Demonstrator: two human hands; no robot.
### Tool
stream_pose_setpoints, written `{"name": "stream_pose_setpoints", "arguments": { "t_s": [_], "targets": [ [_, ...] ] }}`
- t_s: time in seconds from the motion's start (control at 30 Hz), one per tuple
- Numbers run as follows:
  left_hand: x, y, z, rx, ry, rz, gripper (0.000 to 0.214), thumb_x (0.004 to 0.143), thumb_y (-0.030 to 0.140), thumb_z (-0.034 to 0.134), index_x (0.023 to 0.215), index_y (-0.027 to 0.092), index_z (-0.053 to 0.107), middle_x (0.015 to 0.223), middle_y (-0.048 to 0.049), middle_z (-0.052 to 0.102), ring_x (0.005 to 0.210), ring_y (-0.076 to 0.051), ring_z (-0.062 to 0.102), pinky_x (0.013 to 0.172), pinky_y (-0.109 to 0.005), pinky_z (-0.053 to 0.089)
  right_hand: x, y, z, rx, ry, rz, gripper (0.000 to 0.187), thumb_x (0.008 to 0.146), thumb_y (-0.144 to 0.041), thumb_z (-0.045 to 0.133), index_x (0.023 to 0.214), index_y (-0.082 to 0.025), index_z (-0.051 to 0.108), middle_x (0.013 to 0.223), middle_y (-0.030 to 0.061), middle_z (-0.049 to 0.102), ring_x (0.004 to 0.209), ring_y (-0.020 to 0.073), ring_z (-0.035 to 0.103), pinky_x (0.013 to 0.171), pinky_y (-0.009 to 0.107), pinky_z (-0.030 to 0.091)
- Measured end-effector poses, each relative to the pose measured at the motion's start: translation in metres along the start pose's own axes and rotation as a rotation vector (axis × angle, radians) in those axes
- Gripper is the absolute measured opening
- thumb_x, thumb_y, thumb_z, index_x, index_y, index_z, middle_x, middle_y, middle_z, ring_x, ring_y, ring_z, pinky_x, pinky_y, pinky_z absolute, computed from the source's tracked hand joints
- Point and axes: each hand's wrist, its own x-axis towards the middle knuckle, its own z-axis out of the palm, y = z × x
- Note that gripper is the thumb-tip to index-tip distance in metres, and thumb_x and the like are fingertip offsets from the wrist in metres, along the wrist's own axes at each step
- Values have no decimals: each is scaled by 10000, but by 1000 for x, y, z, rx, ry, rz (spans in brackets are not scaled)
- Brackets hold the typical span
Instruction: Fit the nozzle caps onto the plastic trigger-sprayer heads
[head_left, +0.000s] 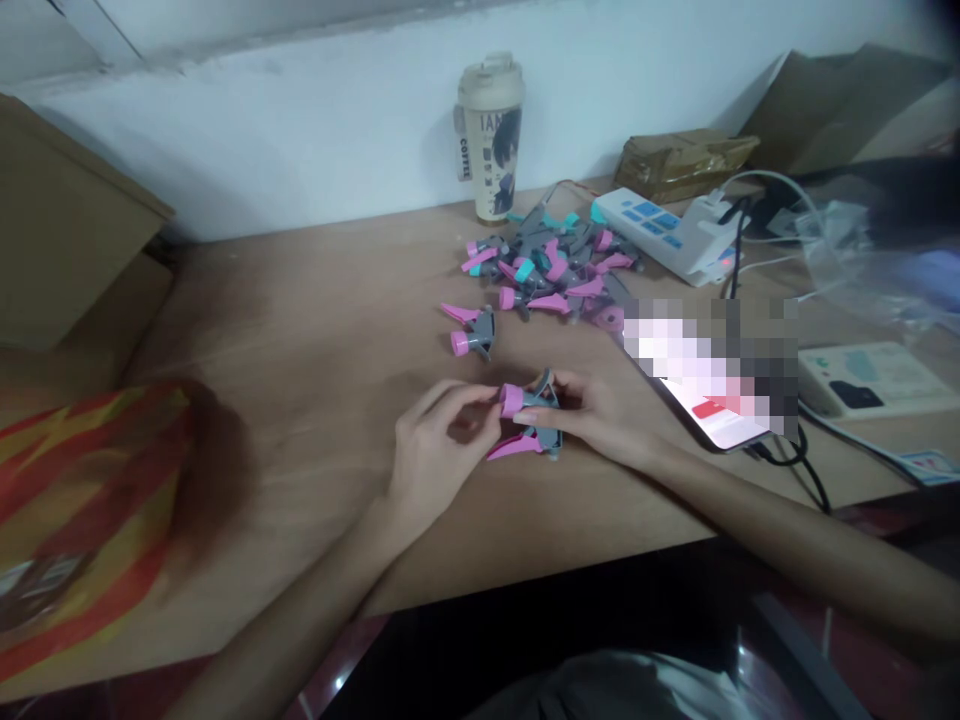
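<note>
A grey trigger spray head (550, 415) with a pink nozzle cap (512, 400) and a pink trigger lies in my hands above the desk. My right hand (585, 415) is closed around its grey body, thumb on the near side. The thumb and fingertips of my left hand (446, 435) pinch at the pink nozzle cap from the left. Just beyond my hands, a second pink and grey spray head (474, 332) lies alone. Behind it is a pile of spray heads (559, 265), grey with pink or turquoise parts.
A coffee tumbler (495, 140) stands by the wall. To the right are a power strip (660, 232), a lit phone (694, 375) with cables, a white power bank (874, 378) and a taped carton (682, 165). A red-yellow bag (90, 500) and cardboard (67, 220) are left.
</note>
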Motion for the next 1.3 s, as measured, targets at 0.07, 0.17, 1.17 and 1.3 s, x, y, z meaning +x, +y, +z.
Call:
{"name": "stream_pose_setpoints", "arguments": {
  "t_s": [0.07,0.17,1.17,1.3],
  "targets": [
    [-1,0,1,91,0,94,105,779,110,599,840,168,661,809,-20,676,721,-129,611,674,-253,509,0,0,0,-20,-3,-7,279,693,-392,727,770,-170,577,695,-21,588,631,92,541,592,230,433],
    [-1,2,2,181,6,162,85,781,107,584,772,167,644,731,-16,662,734,-156,577,686,-287,479,0,-2,1,-45,3,-30,280,698,-399,721,774,-166,586,703,-17,589,652,96,540,609,233,434],
    [10,6,-7,-566,-188,-511,144,777,289,658,739,153,632,702,3,620,608,-90,539,555,-190,437,5,11,-10,157,-131,-19,230,757,-326,682,960,-221,662,856,8,667,764,120,613,664,242,511],
    [4,5,-5,-459,-104,-385,99,779,261,664,783,168,632,742,-8,636,680,-114,577,582,-210,448,5,9,-10,175,-150,-11,244,755,-315,683,981,-226,661,885,11,672,789,124,620,683,248,514]
  ]
}}
